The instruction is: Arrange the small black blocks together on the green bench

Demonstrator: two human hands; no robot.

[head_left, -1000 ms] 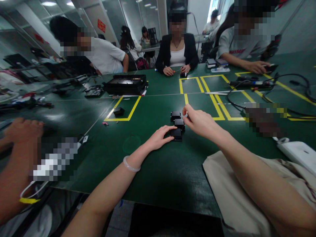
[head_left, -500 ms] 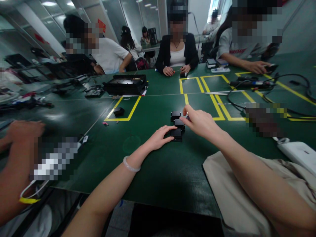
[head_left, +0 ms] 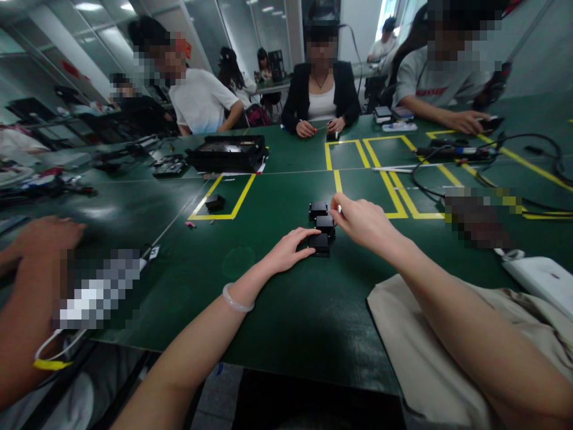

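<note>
Three small black box-like pieces stand in a short row on the green table. The nearest black block [head_left: 319, 242] lies between the thumb and fingers of my left hand [head_left: 290, 248], which steadies it from the left. Just beyond it is the middle black block [head_left: 325, 223], and behind that the far black block [head_left: 319, 208]. My right hand [head_left: 358, 218] is at the right side of the middle block, thumb and forefinger pinched together. What the pinch holds, if anything, is too small to make out.
Another black piece [head_left: 215, 203] lies inside yellow tape at left. A black tray [head_left: 228, 153] stands farther back. Beige cloth [head_left: 403, 334] and a white power bank [head_left: 541, 278] are at right, near black cables. Co-workers sit around the green table [head_left: 286, 334].
The fingers of my right hand have closed into a tighter pinch and shifted slightly beside the blocks. My left hand stays on the nearest block.
</note>
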